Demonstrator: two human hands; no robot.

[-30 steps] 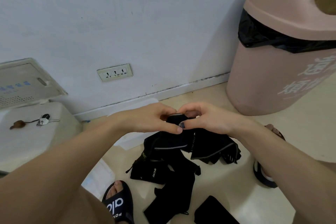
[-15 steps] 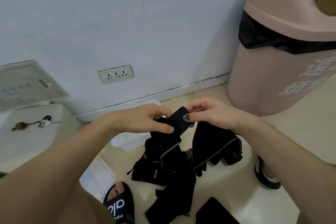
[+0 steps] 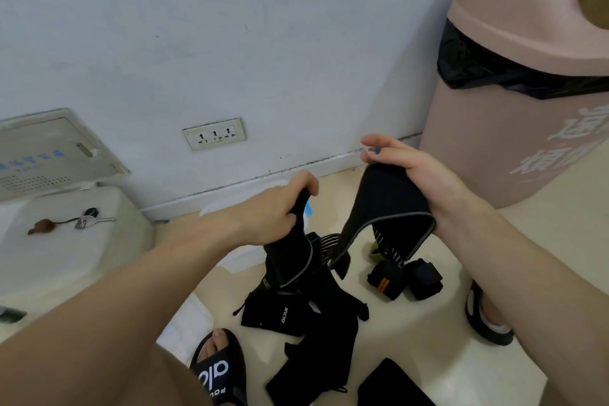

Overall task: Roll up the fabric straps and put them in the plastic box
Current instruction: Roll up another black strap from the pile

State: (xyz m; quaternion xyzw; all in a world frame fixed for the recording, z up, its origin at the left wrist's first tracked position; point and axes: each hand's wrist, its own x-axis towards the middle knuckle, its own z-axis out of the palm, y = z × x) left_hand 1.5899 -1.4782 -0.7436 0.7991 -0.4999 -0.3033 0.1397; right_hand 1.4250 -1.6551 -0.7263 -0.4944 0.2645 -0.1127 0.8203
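The left hand [image 3: 276, 211] was curled tightly around one end of a black fabric strap [image 3: 293, 257], fingers wrapped over the top edge, the strap hanging down from the fist toward the floor. The right hand [image 3: 412, 171] held a second, wider black strap [image 3: 385, 204] against its palm, the thumb pressed on the near side and the fingers loosely bent behind it. This wider strap had a grey edge and a striped inner face, and its lower part drooped between the two hands. The hands were held apart at about the same height, both above the floor.

Below them lay a loose pile of black straps [image 3: 296, 313] on the pale floor [image 3: 428, 333]. Just to the right of the pile sat two already rolled straps [image 3: 403, 278], side by side and touching. A clear plastic box [image 3: 237, 257] lay on the floor behind the left hand and forearm, mostly hidden.

A foot in a black slide sandal [image 3: 219, 372] showed at the bottom edge, and another sandalled foot [image 3: 484, 320] at the right. A tall pink bin [image 3: 514, 109] with a black liner stood at the right against a white wall [image 3: 230, 26], which carried a socket plate [image 3: 214, 133]. At the left, keys [image 3: 89, 217] rested on a white surface [image 3: 59, 247].
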